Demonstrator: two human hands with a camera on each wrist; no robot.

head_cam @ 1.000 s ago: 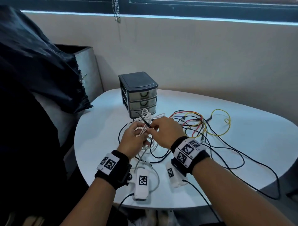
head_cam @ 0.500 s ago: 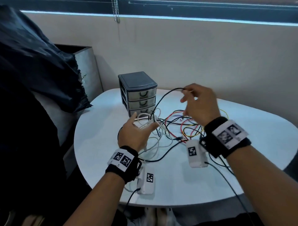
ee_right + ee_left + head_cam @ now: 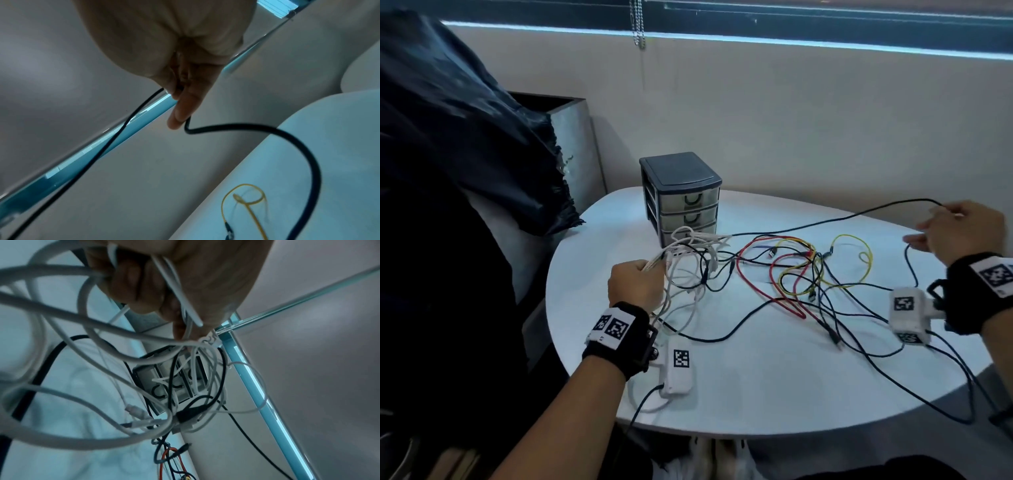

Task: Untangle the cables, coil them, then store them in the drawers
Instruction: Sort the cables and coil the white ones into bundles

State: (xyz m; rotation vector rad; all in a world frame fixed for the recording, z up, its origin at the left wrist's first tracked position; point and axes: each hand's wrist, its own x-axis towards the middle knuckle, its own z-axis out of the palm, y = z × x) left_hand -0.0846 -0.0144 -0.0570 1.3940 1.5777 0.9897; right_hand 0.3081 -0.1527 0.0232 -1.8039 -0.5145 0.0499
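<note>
Head view, left hand: the left hand (image 3: pixel 636 286) is seen closed around a bundle of white cables (image 3: pixel 690 260) above the tabletop (image 3: pixel 774 370), just in front of the drawer unit (image 3: pixel 681 197).
Head view, right hand: the right hand (image 3: pixel 962 233) is raised at the right, with a black cable (image 3: pixel 808 224) pinched and drawn taut from the tangle.
Head view, tangle: red, yellow and black cables (image 3: pixel 804 274) are spread across the tabletop between the hands.
Left wrist view: the fingers (image 3: pixel 144 293) are curled round several white cables (image 3: pixel 115 331); the drawer fronts (image 3: pixel 174 386) are seen behind the loops.
Right wrist view: the black cable (image 3: pixel 246 128) is pinched between thumb and fingers (image 3: pixel 185 107); a yellow cable (image 3: pixel 246 199) is seen on the tabletop (image 3: pixel 339 146) below.
</note>
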